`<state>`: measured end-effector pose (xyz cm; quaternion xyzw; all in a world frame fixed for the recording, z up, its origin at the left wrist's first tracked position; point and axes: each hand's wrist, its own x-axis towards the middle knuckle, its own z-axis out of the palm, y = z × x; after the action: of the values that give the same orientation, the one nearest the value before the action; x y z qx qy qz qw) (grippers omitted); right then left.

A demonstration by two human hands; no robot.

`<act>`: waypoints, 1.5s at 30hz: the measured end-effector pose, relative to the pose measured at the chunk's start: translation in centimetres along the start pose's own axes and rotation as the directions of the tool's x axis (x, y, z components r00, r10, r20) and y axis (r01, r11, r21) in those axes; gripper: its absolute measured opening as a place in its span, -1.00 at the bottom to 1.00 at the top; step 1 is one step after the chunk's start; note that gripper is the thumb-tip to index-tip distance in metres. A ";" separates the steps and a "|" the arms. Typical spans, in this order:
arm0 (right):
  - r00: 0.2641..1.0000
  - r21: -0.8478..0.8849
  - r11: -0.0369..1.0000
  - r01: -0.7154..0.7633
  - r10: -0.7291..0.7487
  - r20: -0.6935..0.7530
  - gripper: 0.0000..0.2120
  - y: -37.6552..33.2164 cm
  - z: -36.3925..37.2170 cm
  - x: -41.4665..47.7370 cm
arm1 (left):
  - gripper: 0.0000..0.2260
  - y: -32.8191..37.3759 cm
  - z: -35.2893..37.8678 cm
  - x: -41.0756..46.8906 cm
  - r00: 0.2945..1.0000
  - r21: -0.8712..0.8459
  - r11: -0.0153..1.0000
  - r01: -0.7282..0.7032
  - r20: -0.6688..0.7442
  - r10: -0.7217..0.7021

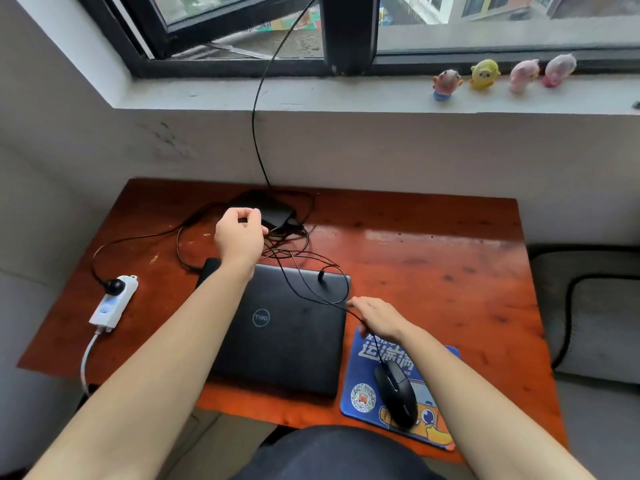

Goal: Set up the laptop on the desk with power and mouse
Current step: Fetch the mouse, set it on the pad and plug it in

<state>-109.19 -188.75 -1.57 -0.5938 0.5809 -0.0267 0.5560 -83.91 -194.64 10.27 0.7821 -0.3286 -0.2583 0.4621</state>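
Observation:
A closed black laptop (287, 327) lies flat on the red-brown desk (433, 265). Right of it a black wired mouse (396, 393) sits on a blue mouse pad (360, 386). Its thin cable (311, 289) runs over the laptop lid, where a small plug tip (321, 274) lies. My right hand (375, 317) pinches this cable at the laptop's right edge. My left hand (240, 233) is raised behind the laptop, fingers curled round a cable in the tangle beside the black power adapter (273, 209). A white power strip (112, 304) with a black plug in it lies at the left.
A black cord (256, 126) hangs from the window down to the back of the desk. Several small toy figures (485, 74) stand on the sill. A grey cushion (595, 323) lies to the right of the desk. Dark-clothed knees show at the near edge.

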 end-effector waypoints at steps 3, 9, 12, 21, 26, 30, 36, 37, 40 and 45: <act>0.972 0.049 0.997 -0.060 0.070 -0.226 -0.55 1.4 0.0 0.1 | -0.92 -0.3 -1.5 0.4 0.996 0.059 0.998 -0.027 -0.083 0.032; 0.783 0.091 0.932 -0.350 0.345 -0.517 -0.48 2.9 -1.0 1.1 | -0.85 -1.4 -4.9 1.6 0.976 0.235 0.967 -0.098 -0.169 0.140; 0.695 -0.016 0.950 -0.312 0.216 -0.686 -0.63 1.6 -0.7 1.1 | -0.88 -1.9 -6.5 1.9 0.973 0.288 0.951 -0.113 -0.160 0.164; 0.928 -0.393 0.887 0.240 -0.328 -0.174 -0.66 -6.4 5.5 3.6 | -0.83 -3.8 -10.1 1.9 0.971 0.263 0.959 -0.106 -0.179 0.156; 0.933 -0.415 0.906 0.083 -0.216 -0.287 -0.52 -7.1 7.5 5.6 | -0.79 -5.1 -11.9 4.1 0.969 0.280 0.950 -0.140 -0.161 0.190; 0.956 -0.608 0.790 0.078 -0.233 -0.180 -0.51 -7.2 8.0 7.0 | -0.81 -6.1 -12.8 6.8 0.975 0.320 0.927 -0.194 -0.040 0.218; 0.970 -0.576 0.817 0.017 -0.154 -0.190 -0.76 -8.3 10.3 7.4 | -0.74 -8.0 -13.7 12.5 0.977 0.302 0.930 -0.209 0.108 0.184; 0.974 -0.529 0.848 -0.010 -0.111 -0.197 -0.78 -8.7 11.1 7.3 | -0.65 -8.4 -13.8 13.7 0.975 0.249 0.947 -0.203 0.137 0.173; 0.965 -0.209 0.975 -0.074 0.016 -0.263 -0.84 -10.2 13.9 6.4 | -0.50 -9.7 -14.1 16.3 0.964 0.137 0.983 -0.119 0.254 0.081; 0.958 0.615 0.784 -0.083 0.233 -0.167 -0.90 -13.9 17.4 5.8 | -0.84 -13.5 -14.3 16.2 0.851 0.308 0.944 0.117 0.459 -0.256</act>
<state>-86.35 -186.10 -2.15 -0.3277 0.6513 -0.2327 0.6436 -59.55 -194.10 2.93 0.7738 -0.3893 -0.4462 0.2249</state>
